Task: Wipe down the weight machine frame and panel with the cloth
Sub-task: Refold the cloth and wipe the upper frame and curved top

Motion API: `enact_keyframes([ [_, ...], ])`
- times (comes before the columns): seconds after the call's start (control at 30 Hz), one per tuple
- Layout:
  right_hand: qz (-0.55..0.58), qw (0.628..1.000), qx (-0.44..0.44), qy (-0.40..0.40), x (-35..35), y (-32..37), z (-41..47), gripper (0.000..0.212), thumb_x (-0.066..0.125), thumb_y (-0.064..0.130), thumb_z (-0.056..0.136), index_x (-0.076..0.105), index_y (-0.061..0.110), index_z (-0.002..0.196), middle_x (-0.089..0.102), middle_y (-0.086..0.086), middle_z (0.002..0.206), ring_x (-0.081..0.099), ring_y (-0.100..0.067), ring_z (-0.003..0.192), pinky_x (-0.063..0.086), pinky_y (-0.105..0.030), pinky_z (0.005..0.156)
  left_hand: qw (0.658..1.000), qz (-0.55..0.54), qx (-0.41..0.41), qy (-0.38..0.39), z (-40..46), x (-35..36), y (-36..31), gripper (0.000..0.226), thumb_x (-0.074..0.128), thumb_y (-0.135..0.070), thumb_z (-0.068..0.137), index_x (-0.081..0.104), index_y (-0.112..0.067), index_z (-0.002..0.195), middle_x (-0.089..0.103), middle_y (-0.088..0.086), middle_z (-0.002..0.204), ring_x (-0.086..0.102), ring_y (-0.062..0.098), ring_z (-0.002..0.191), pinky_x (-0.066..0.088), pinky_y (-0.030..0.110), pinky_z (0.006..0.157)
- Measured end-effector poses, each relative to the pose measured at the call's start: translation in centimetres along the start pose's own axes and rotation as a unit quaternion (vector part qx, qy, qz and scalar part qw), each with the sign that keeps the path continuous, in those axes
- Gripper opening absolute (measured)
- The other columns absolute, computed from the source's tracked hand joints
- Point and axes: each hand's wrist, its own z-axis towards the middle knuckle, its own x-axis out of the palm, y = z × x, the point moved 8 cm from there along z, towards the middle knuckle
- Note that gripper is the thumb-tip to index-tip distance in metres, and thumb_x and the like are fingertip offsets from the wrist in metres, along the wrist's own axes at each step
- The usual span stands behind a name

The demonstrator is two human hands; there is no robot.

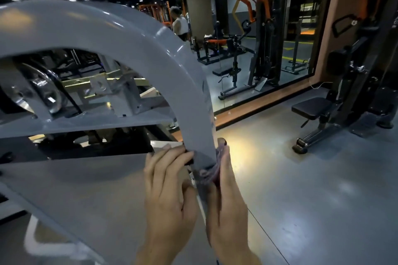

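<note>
Frame (120, 34) of the weight machine, grey painted steel, curves in a broad arch from upper left down to the hands, where its lower leg narrows. Below the arch and left of the fingers lies the flat grey panel (86, 189), sloping toward the camera. Behind the arch, above the fingers, a chrome pulley wheel (43, 92) and grey brackets are visible.

Floor (301, 178), grey and glossy, extends right of the fingers. Beyond it stand a wall mirror (269, 28) reflecting orange and black gym machines, and a black padded bench (312, 107) at far right. A person in a pale top (179, 23) appears in the background.

Left hand (170, 196) reaches up from the bottom edge, back of hand to the camera, its fingers (172, 157) extended and resting against the left edge of the frame leg; they grip nothing visible.

Right hand (228, 206) reaches up alongside, thumb-side toward the frame, its fingers (224, 157) lying along the right edge of the leg and pressing the cloth to the metal. One fingertip with dark nail varnish shows at the top.

Cloth (210, 173), purple-grey and bunched, sits wedged between the right fingers and the frame leg, touching both; most of it is hidden.

No brand, label or legible writing can be made out.
</note>
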Motion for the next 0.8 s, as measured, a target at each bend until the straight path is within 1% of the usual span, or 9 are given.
enact_keyframes([
  [0.07,0.013,0.999,0.044,0.015,0.1,-1.9,-1.8,0.057,0.037,0.045,0.108,0.018,0.04,0.162,0.027,0.023,0.164,0.031,-0.006,0.15,0.029,-0.021,0.118,1.0,0.001,-0.009,0.007,-0.1,0.1,-0.2,0.062,0.057,0.011,0.075,0.058,-0.014,0.132,0.054,-0.002,0.139,0.043,0.031,0.14,0.025,0.049,0.122],
  [0.13,0.002,0.999,0.025,0.022,0.0,-1.2,-1.0,0.061,0.038,0.039,0.109,0.013,0.029,0.164,0.023,0.012,0.168,0.029,-0.013,0.153,0.039,-0.033,0.117,1.0,0.003,-0.016,0.017,0.0,0.1,-0.6,0.06,0.053,0.008,0.078,0.057,-0.015,0.133,0.05,-0.006,0.142,0.04,0.03,0.143,0.028,0.056,0.12],
  [0.2,-0.013,0.999,-0.039,0.008,-0.3,1.9,1.8,0.06,0.032,0.032,0.111,0.01,0.015,0.164,0.02,0.0,0.17,0.027,-0.02,0.154,0.046,-0.049,0.112,1.0,0.007,-0.022,0.016,0.1,0.0,-0.9,0.054,0.049,0.003,0.082,0.057,-0.014,0.133,0.049,-0.009,0.143,0.039,0.026,0.144,0.03,0.059,0.117],
  [0.27,0.019,0.997,-0.075,-0.004,-0.3,4.5,4.3,0.058,0.03,0.028,0.111,0.011,0.006,0.162,0.02,-0.007,0.17,0.024,-0.023,0.156,0.043,-0.054,0.113,0.999,0.012,-0.032,0.01,0.0,-0.1,-1.0,0.049,0.048,-0.001,0.086,0.057,-0.012,0.132,0.05,-0.007,0.143,0.039,0.025,0.145,0.032,0.06,0.115],
  [0.37,0.057,0.994,-0.091,-0.002,0.0,5.2,4.8,0.06,0.034,0.02,0.109,0.009,0.005,0.161,0.019,-0.01,0.17,0.02,-0.027,0.157,0.036,-0.056,0.118,0.999,0.027,-0.033,0.01,-0.2,0.0,-1.1,0.047,0.049,0.001,0.089,0.057,-0.01,0.134,0.051,-0.002,0.145,0.04,0.029,0.145,0.035,0.058,0.115],
  [0.5,0.039,0.999,-0.032,0.015,0.3,0.5,0.5,0.068,0.038,0.025,0.108,0.001,0.028,0.164,0.013,0.002,0.172,0.019,-0.022,0.157,0.04,-0.056,0.115,0.998,0.05,-0.038,0.015,-0.3,0.1,-1.5,0.053,0.049,0.01,0.082,0.058,-0.006,0.132,0.054,0.004,0.143,0.04,0.03,0.145,0.035,0.055,0.117],
  [0.63,0.023,0.998,0.038,0.046,-0.2,-4.2,-3.4,0.068,0.039,0.031,0.109,-0.001,0.04,0.162,0.013,0.011,0.171,0.02,-0.014,0.156,0.042,-0.053,0.114,0.996,0.063,-0.055,0.013,-0.3,0.0,-1.7,0.055,0.05,0.014,0.081,0.059,-0.008,0.131,0.054,-0.002,0.141,0.041,0.027,0.145,0.032,0.042,0.12],
  [0.73,0.023,0.999,0.023,0.043,-0.4,-3.6,-1.9,0.064,0.037,0.029,0.11,0.003,0.037,0.164,0.015,0.01,0.171,0.02,-0.013,0.156,0.043,-0.051,0.113,0.995,0.065,-0.073,0.005,0.0,-0.5,-1.7,0.056,0.049,0.016,0.079,0.063,-0.008,0.128,0.058,-0.003,0.138,0.045,0.023,0.142,0.035,0.036,0.118],
  [0.8,0.043,0.998,-0.017,0.035,-0.4,-1.4,0.8,0.061,0.038,0.024,0.109,0.01,0.023,0.164,0.018,0.003,0.17,0.02,-0.017,0.156,0.041,-0.05,0.116,0.994,0.064,-0.087,0.002,0.1,-0.9,-1.7,0.059,0.048,0.017,0.077,0.065,-0.01,0.127,0.06,-0.008,0.136,0.047,0.019,0.141,0.036,0.034,0.117],
])
